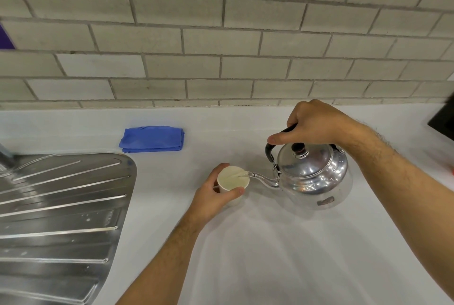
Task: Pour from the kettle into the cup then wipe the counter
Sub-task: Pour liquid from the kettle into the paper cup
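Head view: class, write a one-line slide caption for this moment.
Right hand tips the steel kettle into a paper cup steadied by the left hand; blue cloth waits.

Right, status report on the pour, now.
Left hand gripping paper cup. Right hand tilting steel kettle, spout at rim. Blue cloth folded, untouched. Nothing in the way.

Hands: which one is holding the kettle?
The right hand, gripping the kettle by its black handle. The left hand only wraps around the cup.

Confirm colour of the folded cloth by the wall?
Blue cloth, plain, no pattern; clearest in the head view.
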`<state>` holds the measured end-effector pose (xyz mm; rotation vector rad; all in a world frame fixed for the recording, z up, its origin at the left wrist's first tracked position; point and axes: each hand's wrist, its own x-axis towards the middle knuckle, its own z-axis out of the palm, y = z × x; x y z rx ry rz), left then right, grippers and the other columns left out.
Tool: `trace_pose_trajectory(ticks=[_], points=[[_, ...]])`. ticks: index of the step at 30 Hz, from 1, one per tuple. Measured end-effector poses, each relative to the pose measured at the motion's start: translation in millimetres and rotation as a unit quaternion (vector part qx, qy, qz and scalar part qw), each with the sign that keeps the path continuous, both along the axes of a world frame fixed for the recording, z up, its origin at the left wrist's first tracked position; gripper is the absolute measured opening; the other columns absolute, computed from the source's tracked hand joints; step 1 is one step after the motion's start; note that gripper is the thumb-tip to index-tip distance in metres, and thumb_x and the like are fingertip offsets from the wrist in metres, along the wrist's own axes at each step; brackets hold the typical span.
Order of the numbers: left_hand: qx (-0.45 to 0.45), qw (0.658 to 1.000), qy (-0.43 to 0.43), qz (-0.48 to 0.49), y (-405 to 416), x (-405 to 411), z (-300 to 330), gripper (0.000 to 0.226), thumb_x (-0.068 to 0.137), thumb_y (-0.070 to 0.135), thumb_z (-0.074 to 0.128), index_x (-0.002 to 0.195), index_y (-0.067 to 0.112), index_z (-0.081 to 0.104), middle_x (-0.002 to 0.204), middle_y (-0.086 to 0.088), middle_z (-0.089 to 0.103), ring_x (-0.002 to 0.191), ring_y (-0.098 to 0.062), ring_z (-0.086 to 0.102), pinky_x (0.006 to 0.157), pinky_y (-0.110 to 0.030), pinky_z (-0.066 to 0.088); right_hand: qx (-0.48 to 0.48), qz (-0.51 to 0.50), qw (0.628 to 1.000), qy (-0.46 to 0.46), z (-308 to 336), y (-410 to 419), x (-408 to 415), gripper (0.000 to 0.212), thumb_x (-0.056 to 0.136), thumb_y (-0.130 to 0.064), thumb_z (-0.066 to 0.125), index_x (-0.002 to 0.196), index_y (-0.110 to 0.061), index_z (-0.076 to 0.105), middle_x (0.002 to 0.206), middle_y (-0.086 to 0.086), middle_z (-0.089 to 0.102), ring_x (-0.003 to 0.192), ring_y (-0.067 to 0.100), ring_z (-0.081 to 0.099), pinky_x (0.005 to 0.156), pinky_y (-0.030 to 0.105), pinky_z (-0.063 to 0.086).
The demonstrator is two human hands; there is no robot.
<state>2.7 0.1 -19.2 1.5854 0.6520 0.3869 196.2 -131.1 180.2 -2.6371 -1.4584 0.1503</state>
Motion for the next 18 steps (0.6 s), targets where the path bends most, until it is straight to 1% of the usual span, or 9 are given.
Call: trace_pose_trajectory(ticks=[5,7,14,18], points=[[-0.006,1.0,0.002,0.001,-0.3,-1.0,0.8,0.071,0.061,0.05,0.083,0.121,0.058,0.048,0.112,0.024,0.061,0.104,-0.004,0.06,0.07,-0.014,0.051,-0.002,0.002,1.0,-0.003,-0.2,1.1,0.3,0.072,0.055,-0.079,0.066,0.043,-0.017,0.032,0.037,-0.008,0.024,0.037,0.011,0.025,0.046,0.027,0.024],[-0.006,1.0,0.003,0.0,-0.5,-1.1,0.8,0.071,0.061,0.05,0.083,0.122,0.058,0.048,0.113,0.024,0.062,0.104,-0.005,0.06,0.068,-0.012,0.051,-0.004,0.004,1.0,-0.006,-0.2,1.3,0.2,0.072,0.055,-0.08,0.066,0.043,-0.017,0.032,0.037,-0.008,0.024,0.038,0.011,0.025,0.046,0.028,0.024],[-0.005,1.0,0.001,-0.001,-0.7,-0.7,1.6,0.071,0.059,0.051,0.083,0.122,0.055,0.05,0.116,0.017,0.063,0.106,-0.009,0.061,0.073,-0.017,0.051,-0.004,0.007,1.0,-0.009,0.6,2.7,-0.4,0.071,0.055,-0.08,0.065,0.043,-0.017,0.033,0.035,-0.008,0.025,0.036,0.011,0.026,0.046,0.028,0.025],[-0.004,1.0,0.002,-0.003,-0.8,-0.8,1.9,0.07,0.059,0.052,0.082,0.121,0.055,0.05,0.116,0.017,0.063,0.107,-0.01,0.06,0.073,-0.017,0.051,-0.005,0.009,1.0,-0.01,0.8,3.2,-1.2,0.07,0.056,-0.079,0.066,0.043,-0.018,0.035,0.034,-0.008,0.025,0.037,0.011,0.026,0.046,0.027,0.026]])
